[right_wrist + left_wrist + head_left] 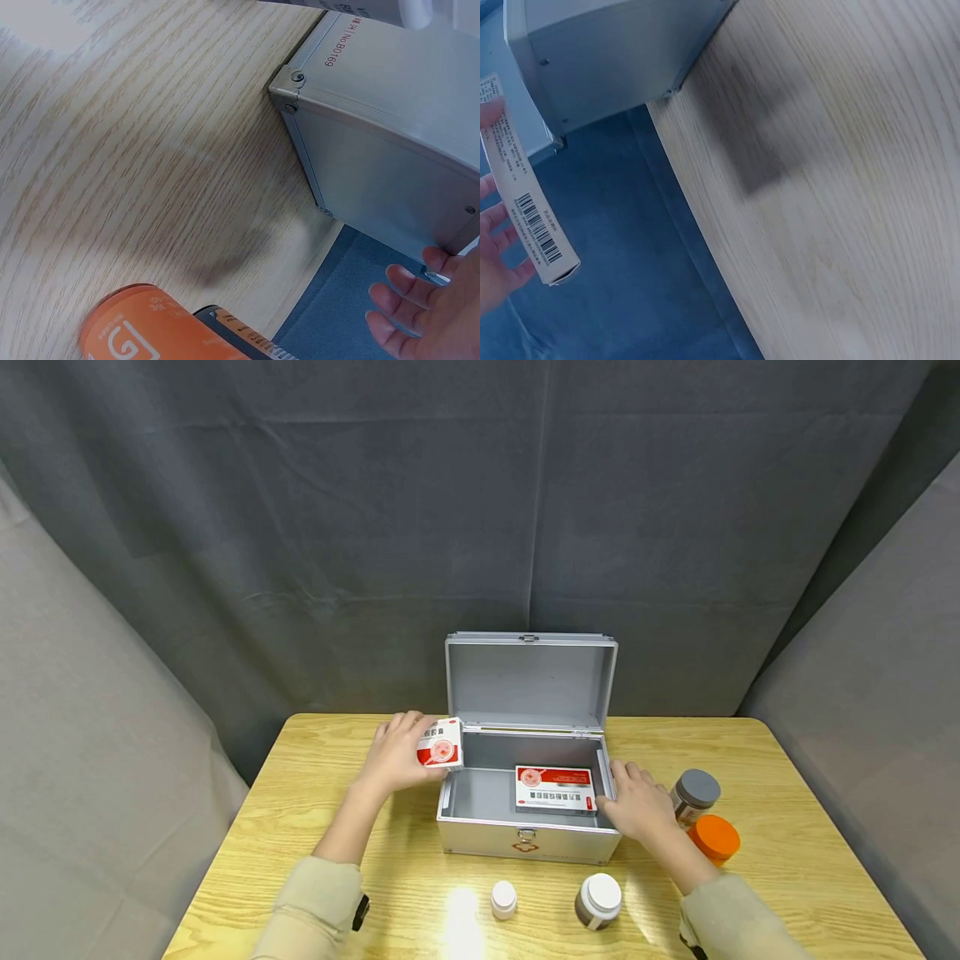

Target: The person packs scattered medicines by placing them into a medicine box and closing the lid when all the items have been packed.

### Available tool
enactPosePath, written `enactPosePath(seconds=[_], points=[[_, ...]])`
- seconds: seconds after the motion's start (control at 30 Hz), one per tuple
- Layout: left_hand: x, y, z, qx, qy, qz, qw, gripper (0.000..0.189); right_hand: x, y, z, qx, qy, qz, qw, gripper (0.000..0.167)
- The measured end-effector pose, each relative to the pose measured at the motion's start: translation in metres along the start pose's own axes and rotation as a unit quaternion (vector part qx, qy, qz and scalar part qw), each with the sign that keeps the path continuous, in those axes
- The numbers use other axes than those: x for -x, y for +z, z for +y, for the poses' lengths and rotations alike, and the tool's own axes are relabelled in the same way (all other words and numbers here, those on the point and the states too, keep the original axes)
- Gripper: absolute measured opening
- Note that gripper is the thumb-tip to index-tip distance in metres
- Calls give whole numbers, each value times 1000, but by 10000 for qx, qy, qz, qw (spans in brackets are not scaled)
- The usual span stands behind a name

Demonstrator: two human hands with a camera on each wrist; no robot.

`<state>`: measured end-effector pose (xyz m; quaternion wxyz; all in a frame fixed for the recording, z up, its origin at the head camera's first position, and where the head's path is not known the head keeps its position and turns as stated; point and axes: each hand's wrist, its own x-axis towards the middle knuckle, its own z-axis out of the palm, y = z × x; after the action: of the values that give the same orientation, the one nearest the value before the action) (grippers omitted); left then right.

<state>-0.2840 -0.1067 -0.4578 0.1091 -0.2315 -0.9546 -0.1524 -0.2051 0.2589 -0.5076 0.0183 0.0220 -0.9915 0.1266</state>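
Note:
My left hand (pixel 397 756) grips a white-and-red medicine box (pixel 441 745) by its edges, over the left rim of an open silver case (pixel 483 837). In the left wrist view the box's narrow barcode side (pixel 536 217) shows, with the thumb on one face and fingers behind. Inside the case, towards its right, lies another white-and-red medicine box (pixel 553 792). My right hand (pixel 641 806) is at the case's right wall, thumb by the rim, holding nothing. Its fingers (pixel 401 300) extend loosely outside that wall in the right wrist view; whether the thumb touches the rim I cannot tell.
In front of the case stand a small white bottle (pixel 503 900) and a larger white-capped bottle (pixel 598 902). Right of the right hand are a grey-lidded jar (pixel 696 789) and an orange-lidded bottle (pixel 715 838). The case's raised lid (pixel 531 683) stands at the back, before a grey curtain.

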Motion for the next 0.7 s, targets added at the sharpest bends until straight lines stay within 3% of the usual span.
enactPosePath(seconds=[0.3,0.7], points=[[-8,3,20,-169,293,-117,9994,75,-1,1,0,-8,31,-19,10000,65],[-24,9,50,-590,623,-554,9948,79,0,0,-1,-31,51,-48,10000,65]])
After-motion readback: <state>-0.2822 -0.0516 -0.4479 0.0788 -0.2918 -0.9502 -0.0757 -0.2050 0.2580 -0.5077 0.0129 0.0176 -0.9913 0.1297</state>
